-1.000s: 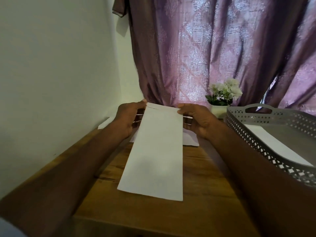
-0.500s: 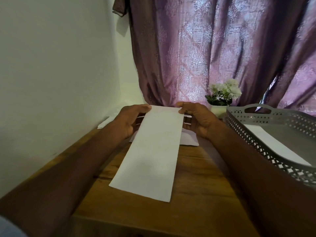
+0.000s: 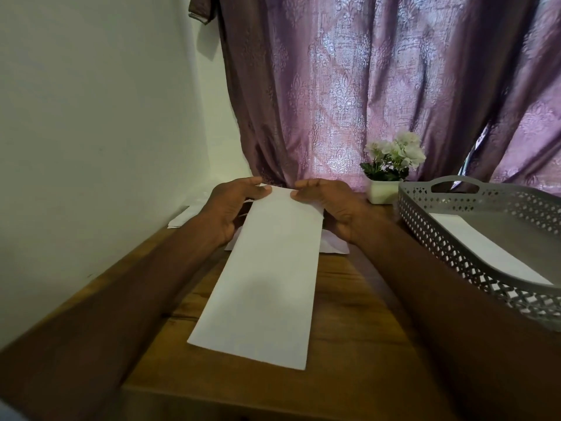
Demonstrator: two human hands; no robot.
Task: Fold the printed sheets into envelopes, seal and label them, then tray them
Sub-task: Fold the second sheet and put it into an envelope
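A long white envelope (image 3: 267, 275) lies lengthwise on the wooden table (image 3: 358, 323), its near end pointing at me. My left hand (image 3: 230, 208) pinches its far left corner, thumb on top. My right hand (image 3: 328, 205) pinches the far right corner the same way. More white paper (image 3: 334, 244) lies under the envelope's far end, partly hidden by my hands. A grey perforated tray (image 3: 449, 247) stands at the right with one white envelope (image 3: 485, 247) lying inside it.
A white wall runs along the table's left edge, with another white sheet (image 3: 182, 217) lying against it. A small white pot of white flowers (image 3: 388, 177) stands at the back, in front of a purple curtain (image 3: 364, 86).
Both hands have drawn closer together at the envelope's far end. The envelope has swung so that its near end lies further to the left.
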